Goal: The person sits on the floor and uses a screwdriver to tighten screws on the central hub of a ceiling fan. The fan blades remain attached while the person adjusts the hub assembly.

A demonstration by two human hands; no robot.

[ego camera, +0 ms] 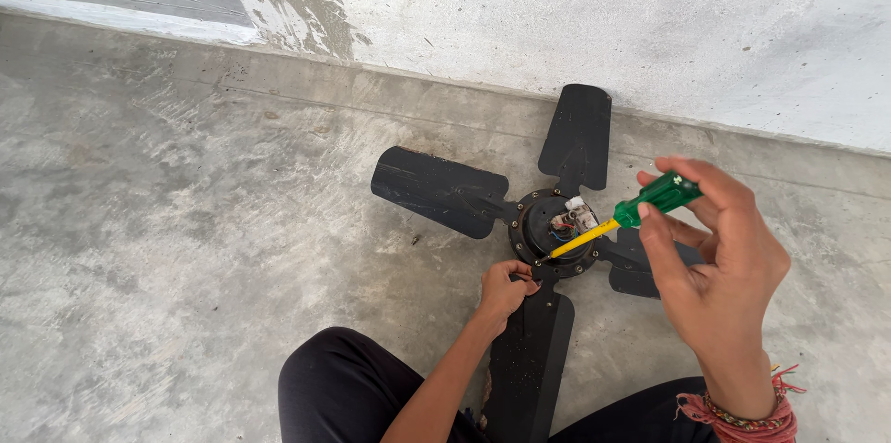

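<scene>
- Right hand (pixel 715 257), nearest the camera, raised above the floor (pixel 186 220), fingers grasping a green-handled screwdriver (pixel 620 217); yellow shaft angled down-left, tip at the hub (pixel 555 225) rim.
- Left hand (pixel 506 287) clenched at the hub's lower edge, on the near blade (pixel 529 359).
- Fan lies flat on concrete beside the wall (pixel 603 16); wires exposed in the hub.

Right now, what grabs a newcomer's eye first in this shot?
The black ceiling fan lying flat on the concrete floor, blades spread beside the grey wall. Next, the bright green-handled screwdriver in the right hand, its yellow shaft tipped at the rim of the fan's open hub, where wires show. The left hand rests at the near edge of the hub.
</scene>
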